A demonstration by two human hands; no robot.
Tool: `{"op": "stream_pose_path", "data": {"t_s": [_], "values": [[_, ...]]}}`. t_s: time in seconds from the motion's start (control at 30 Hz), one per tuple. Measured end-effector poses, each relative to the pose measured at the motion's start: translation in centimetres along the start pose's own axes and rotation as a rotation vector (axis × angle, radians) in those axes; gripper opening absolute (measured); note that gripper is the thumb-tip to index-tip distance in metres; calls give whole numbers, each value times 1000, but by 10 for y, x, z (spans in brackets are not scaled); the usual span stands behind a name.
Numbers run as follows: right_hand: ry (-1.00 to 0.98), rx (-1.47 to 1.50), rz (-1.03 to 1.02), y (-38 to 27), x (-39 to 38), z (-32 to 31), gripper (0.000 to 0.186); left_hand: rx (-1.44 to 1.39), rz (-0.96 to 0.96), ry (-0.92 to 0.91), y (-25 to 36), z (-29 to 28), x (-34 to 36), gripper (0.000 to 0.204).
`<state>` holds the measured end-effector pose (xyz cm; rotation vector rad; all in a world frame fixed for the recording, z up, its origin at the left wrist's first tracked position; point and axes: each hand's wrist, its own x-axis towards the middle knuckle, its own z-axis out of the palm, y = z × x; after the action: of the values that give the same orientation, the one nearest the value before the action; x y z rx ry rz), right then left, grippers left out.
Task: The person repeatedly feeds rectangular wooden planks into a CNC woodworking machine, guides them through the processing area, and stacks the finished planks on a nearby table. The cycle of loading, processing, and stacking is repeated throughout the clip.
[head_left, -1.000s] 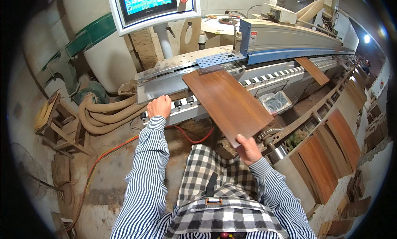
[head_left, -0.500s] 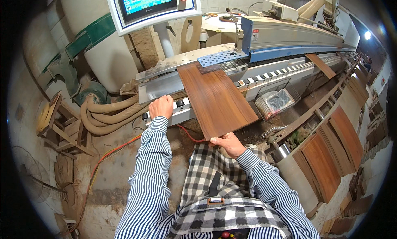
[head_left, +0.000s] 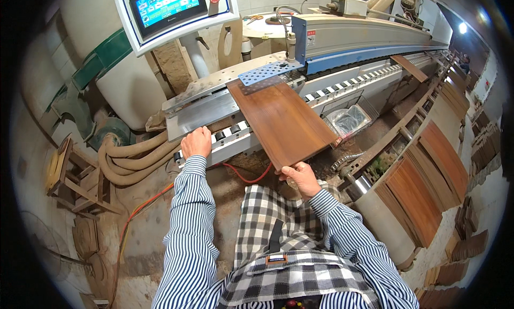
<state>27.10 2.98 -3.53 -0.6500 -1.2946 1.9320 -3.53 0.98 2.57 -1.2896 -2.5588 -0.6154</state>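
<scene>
A brown wood-grain panel (head_left: 284,121) lies flat across the machine's roller rail (head_left: 231,140). Its far end reaches under a blue perforated plate (head_left: 267,72). At the near left corner of the panel, my right hand (head_left: 301,179) pinches the edge, thumb on top; the fingers underneath are partly hidden. My left hand (head_left: 196,142) is closed over the left end of the roller rail, left of the panel and apart from it. A bare metal bed (head_left: 203,116) runs behind that hand.
A control screen (head_left: 171,8) with a red button stands at the back left. Hoses (head_left: 123,162) and a wooden stool (head_left: 80,178) are at left. A wire basket (head_left: 348,120) hangs beyond the panel; stacked panels (head_left: 412,202) lie on a roller conveyor at right. Another panel (head_left: 409,68) sits farther down the machine.
The panel has slid a little to the right past the perforated plate, and my right hand has moved with it. My left hand keeps its place on the rail. The whole view has shifted slightly.
</scene>
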Motion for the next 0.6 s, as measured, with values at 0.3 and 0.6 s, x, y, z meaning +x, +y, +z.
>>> {"op": "stream_pose_path", "data": {"t_s": [0.3,0.6], "values": [[164,42,-14,-9,-2,-27,24,1,3,23,-2,3,1,41],[238,62,-65,-19,-4,-55,29,2,-4,29,-1,2,-1,41]]}}
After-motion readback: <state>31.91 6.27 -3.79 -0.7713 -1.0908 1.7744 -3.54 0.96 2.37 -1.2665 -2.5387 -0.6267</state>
